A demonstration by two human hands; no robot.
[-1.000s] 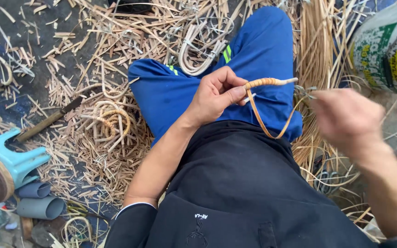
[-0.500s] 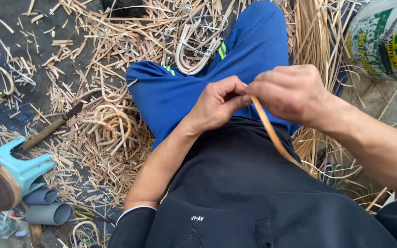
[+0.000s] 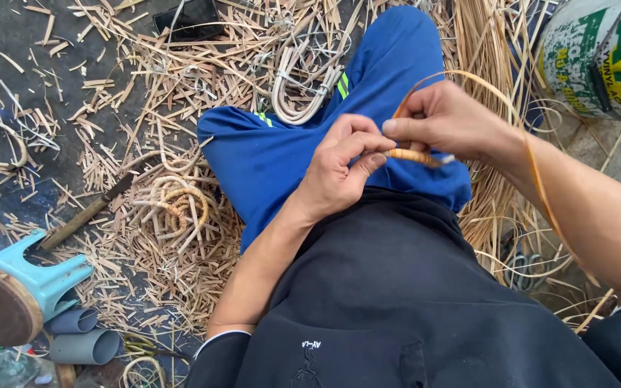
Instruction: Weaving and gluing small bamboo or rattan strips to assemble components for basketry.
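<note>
Rattan offcuts [image 3: 145, 93] litter the floor beside a turquoise stool [image 3: 30, 276] and a small coiled ring [image 3: 177, 205]. Left hand [image 3: 339, 169] pinches the wrapped cane rod [image 3: 415, 156] over the lap; right hand [image 3: 447, 118] grips the thin flat strip [image 3: 540, 187]. Tight, even, overlapping turns likely wrap best.

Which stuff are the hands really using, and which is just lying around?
Using: left hand and right hand grip the wrapped cane piece; thin strip loops over the arm.
Lying around: knife, coiled cane, paint can, grey pipes.
</note>
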